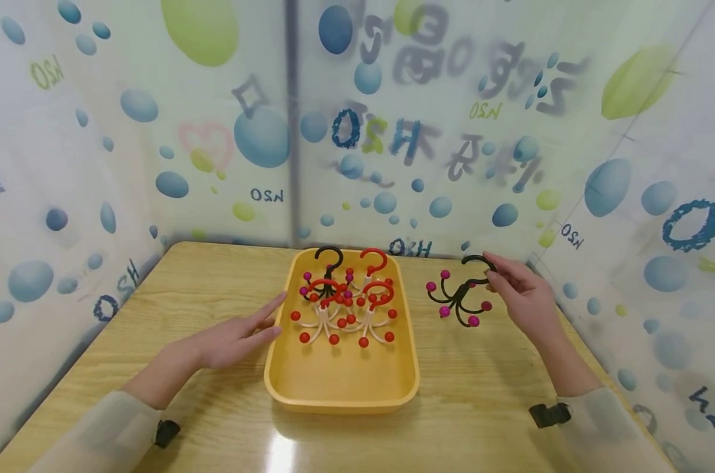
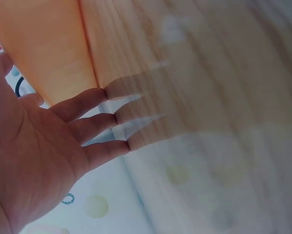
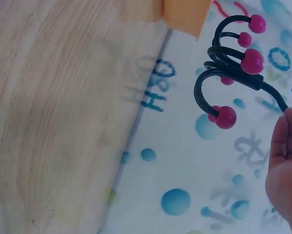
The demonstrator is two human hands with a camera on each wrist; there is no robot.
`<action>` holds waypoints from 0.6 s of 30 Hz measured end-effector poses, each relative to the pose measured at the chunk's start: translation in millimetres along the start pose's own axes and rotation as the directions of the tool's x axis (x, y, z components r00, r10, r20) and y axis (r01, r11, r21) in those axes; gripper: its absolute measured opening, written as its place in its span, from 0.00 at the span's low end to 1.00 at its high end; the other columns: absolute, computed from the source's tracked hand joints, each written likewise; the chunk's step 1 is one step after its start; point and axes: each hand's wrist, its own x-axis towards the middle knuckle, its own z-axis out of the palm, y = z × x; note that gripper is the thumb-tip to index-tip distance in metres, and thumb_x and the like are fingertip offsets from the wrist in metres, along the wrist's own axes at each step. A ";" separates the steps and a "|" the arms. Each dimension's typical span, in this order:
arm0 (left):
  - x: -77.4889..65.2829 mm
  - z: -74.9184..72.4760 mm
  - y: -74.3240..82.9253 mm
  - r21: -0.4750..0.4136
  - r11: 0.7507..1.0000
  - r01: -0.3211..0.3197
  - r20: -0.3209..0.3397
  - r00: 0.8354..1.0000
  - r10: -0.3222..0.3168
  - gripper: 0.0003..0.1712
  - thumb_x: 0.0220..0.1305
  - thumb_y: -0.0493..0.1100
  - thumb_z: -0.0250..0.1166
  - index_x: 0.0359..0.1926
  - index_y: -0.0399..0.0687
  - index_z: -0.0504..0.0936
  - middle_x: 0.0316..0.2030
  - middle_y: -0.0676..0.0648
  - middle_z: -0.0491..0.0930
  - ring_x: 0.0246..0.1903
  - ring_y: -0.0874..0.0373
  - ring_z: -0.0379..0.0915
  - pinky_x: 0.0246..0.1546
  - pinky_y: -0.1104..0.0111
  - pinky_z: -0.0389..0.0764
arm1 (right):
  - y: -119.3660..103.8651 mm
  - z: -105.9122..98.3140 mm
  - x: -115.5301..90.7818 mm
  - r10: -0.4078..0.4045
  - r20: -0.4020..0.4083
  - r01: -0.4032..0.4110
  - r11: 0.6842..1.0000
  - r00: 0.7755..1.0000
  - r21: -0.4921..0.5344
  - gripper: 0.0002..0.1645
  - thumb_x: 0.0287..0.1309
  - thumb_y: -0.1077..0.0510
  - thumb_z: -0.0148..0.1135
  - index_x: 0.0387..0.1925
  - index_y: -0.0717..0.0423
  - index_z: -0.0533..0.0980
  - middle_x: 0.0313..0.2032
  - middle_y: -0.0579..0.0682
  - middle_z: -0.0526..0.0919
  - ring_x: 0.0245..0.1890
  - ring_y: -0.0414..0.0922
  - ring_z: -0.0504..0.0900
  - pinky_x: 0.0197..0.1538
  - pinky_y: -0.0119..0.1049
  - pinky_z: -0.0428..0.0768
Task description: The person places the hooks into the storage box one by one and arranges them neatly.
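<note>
My right hand pinches the curved top of a black multi-prong hanging hook, thumb and fingers on its bend. The prongs of this hook curl outward to magenta balls. It is held up to the right of a yellow tray. My left hand is at the tray's left side, fingertips right at the rim, with the fingers extended and spread. Inside the tray, toward the back, lie another black hook with magenta balls and three red-and-white hooks with red balls, overlapping each other.
The tray stands on a light wooden table. Patterned curtain-like walls with blue and green spots enclose the table at the back and both sides. A black wrist camera band sits at my right sleeve.
</note>
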 end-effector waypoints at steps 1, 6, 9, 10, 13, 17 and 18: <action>0.1 0.0 0.5 -0.001 1.000 0.002 0.002 1.000 -0.002 0.44 0.85 0.72 0.46 0.90 0.74 0.39 0.76 0.30 0.74 0.75 0.25 0.70 0.76 0.29 0.65 | -4.9 -0.7 -3.5 -0.015 0.001 0.015 1.000 1.000 0.014 0.24 0.81 0.59 0.63 0.73 0.53 0.80 0.44 0.35 0.83 0.39 0.30 0.87 0.32 0.25 0.81; -0.2 -0.1 1.8 -0.007 1.000 0.011 0.010 1.000 -0.011 0.44 0.85 0.70 0.46 0.90 0.75 0.38 0.76 0.31 0.74 0.75 0.25 0.70 0.76 0.28 0.66 | -32.2 1.0 -17.2 -0.117 0.014 0.115 0.990 0.993 0.082 0.23 0.77 0.68 0.63 0.69 0.61 0.82 0.47 0.40 0.85 0.39 0.34 0.87 0.37 0.22 0.84; -0.2 0.0 1.6 -0.006 1.000 0.012 0.009 1.000 -0.012 0.44 0.85 0.71 0.46 0.90 0.75 0.38 0.76 0.31 0.74 0.75 0.25 0.70 0.76 0.28 0.66 | -47.8 4.5 -23.8 -0.184 0.035 0.179 0.978 0.982 0.110 0.24 0.74 0.74 0.63 0.67 0.65 0.82 0.48 0.38 0.86 0.39 0.34 0.87 0.39 0.22 0.85; -0.1 0.0 1.5 -0.006 1.000 0.012 0.008 1.000 -0.012 0.44 0.85 0.71 0.46 0.90 0.75 0.38 0.76 0.31 0.74 0.75 0.25 0.69 0.76 0.28 0.65 | -52.6 6.1 -25.7 -0.203 0.044 0.196 0.973 0.978 0.124 0.24 0.73 0.75 0.63 0.67 0.65 0.82 0.47 0.38 0.86 0.39 0.34 0.87 0.39 0.22 0.86; 0.3 0.1 1.0 -0.013 1.000 0.015 0.006 1.000 -0.015 0.44 0.85 0.71 0.45 0.90 0.75 0.38 0.76 0.31 0.74 0.76 0.25 0.69 0.76 0.28 0.65 | -63.9 12.1 -30.6 -0.251 0.085 0.236 0.959 0.964 0.157 0.24 0.71 0.78 0.63 0.65 0.68 0.83 0.46 0.40 0.86 0.39 0.35 0.87 0.41 0.23 0.86; 0.6 0.1 0.9 -0.016 1.000 0.014 0.003 1.000 -0.014 0.44 0.85 0.71 0.45 0.90 0.75 0.38 0.76 0.31 0.74 0.76 0.25 0.69 0.76 0.28 0.65 | -75.4 24.3 -36.1 -0.292 0.149 0.270 0.951 0.945 0.149 0.24 0.70 0.78 0.63 0.64 0.66 0.84 0.45 0.43 0.87 0.41 0.36 0.85 0.39 0.24 0.85; 0.7 0.2 0.9 -0.015 1.000 0.013 0.002 1.000 -0.013 0.44 0.85 0.71 0.45 0.90 0.75 0.38 0.76 0.31 0.74 0.76 0.25 0.69 0.76 0.28 0.65 | -77.8 28.4 -37.3 -0.297 0.163 0.274 0.950 0.941 0.148 0.24 0.70 0.78 0.64 0.64 0.65 0.84 0.45 0.43 0.87 0.41 0.37 0.84 0.38 0.24 0.85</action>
